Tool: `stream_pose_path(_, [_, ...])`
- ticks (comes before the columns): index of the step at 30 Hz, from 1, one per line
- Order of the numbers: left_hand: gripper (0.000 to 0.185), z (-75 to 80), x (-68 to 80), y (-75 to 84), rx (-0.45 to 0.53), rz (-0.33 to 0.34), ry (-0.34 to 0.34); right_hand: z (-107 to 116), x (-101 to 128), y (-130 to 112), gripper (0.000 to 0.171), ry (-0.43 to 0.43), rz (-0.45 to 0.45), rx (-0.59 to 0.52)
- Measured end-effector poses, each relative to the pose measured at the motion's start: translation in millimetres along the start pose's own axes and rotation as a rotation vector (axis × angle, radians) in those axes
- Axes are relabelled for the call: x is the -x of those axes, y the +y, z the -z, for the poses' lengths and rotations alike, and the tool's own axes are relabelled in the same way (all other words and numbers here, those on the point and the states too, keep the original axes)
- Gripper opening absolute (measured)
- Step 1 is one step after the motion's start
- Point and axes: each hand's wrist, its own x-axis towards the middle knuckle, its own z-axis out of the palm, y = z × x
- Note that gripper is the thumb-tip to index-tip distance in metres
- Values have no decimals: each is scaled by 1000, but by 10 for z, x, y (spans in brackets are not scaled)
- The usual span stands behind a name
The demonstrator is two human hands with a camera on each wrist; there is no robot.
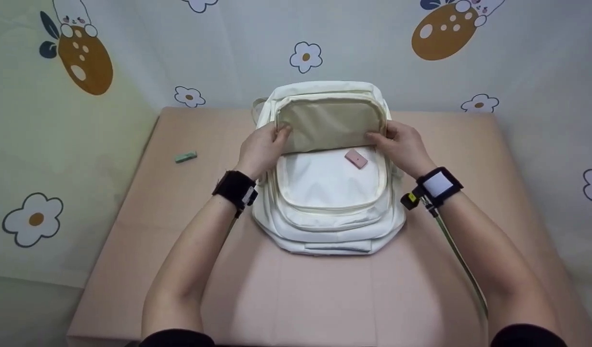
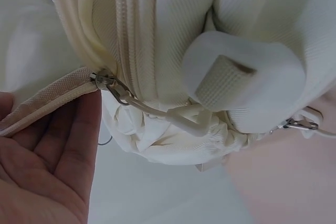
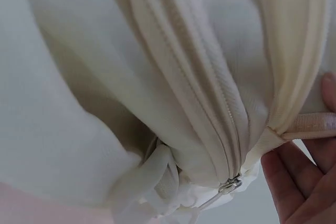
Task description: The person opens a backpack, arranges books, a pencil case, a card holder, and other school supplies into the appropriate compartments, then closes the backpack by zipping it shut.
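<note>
Cream-white fabric makes up the backpack (image 1: 327, 212), which lies flat on the pink desk (image 1: 324, 299) close to its far edge and midway between the left and right edges. Its front flap (image 1: 330, 126) is folded back toward the far edge, showing a beige lining. The left hand (image 1: 263, 148) grips the flap's left edge, fingers (image 1: 282, 131) curled over the rim; the right hand (image 1: 402, 144) grips the right edge in the same way, its fingers pinching the flap's border. In the left wrist view, the beige edging (image 2: 47, 100) lies across the fingertips (image 2: 84, 129), with a metal zipper slider (image 2: 107, 83) and its cord pull right at the end of that edging. In the right wrist view, the fingers (image 3: 294, 182) hold a band of the same edging, and a second zipper slider (image 3: 230, 185) hangs just beside them. On the white panel laid bare under the flap rests a small pink rectangular piece (image 1: 356, 158), near the right hand. A small green object (image 1: 185, 157) lies on the desk toward the left edge, well apart from the backpack. Both wrists wear black straps. Behind the desk hangs a pale cloth printed with flowers.
</note>
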Motion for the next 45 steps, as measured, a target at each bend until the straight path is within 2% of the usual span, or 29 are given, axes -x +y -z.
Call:
stream_pose_path(5, [41,11,26,-38,78,-45,-6,-8,-69,-23,54,15,-54,60])
stream_pose_path(9, [51,62,84,-99,124,-104,-52,-13,-114,-20,56,10,-77,55])
stream_pose_path(12, [59,140,144,-203,142,-123,-71,-12,-130,-13,55,-1,-91,37])
stream_pose_path(15, [60,271,191,-376,137,-108,-29,-8,-132,-14,55,-10,-98,18])
stream_pose_path(18, [47,460,201,-599,81,-64,41,-4,-129,-17,55,-14,-103,10])
stream_pose_path(21, [34,646,178,-851,-30,-16,86,3,-122,-19,54,-12,-100,20])
stream_pose_path(25, [29,820,174,-1165,-197,34,101,2,-117,-12,54,-9,-97,29])
stream_pose_path(28, [30,898,211,-1362,-294,71,79,-19,-118,-13,55,-12,-97,26])
stream_pose_path(33, [35,955,266,-1658,-371,158,0,-60,-119,-19,52,-12,-75,40])
stream_pose_path(38, [46,943,260,-1871,-471,216,-150,-80,-121,-24,50,0,-63,47])
stream_pose_path(40, [45,923,250,-1918,-501,218,-185,-79,-121,-23,50,-1,-67,41])
stream_pose_path(42, [41,897,241,-1943,-506,225,-173,-71,-120,-18,50,0,-73,37])
stream_pose_path(45, [31,857,219,-1953,-475,221,-114,-55,-119,-9,50,7,-81,41])
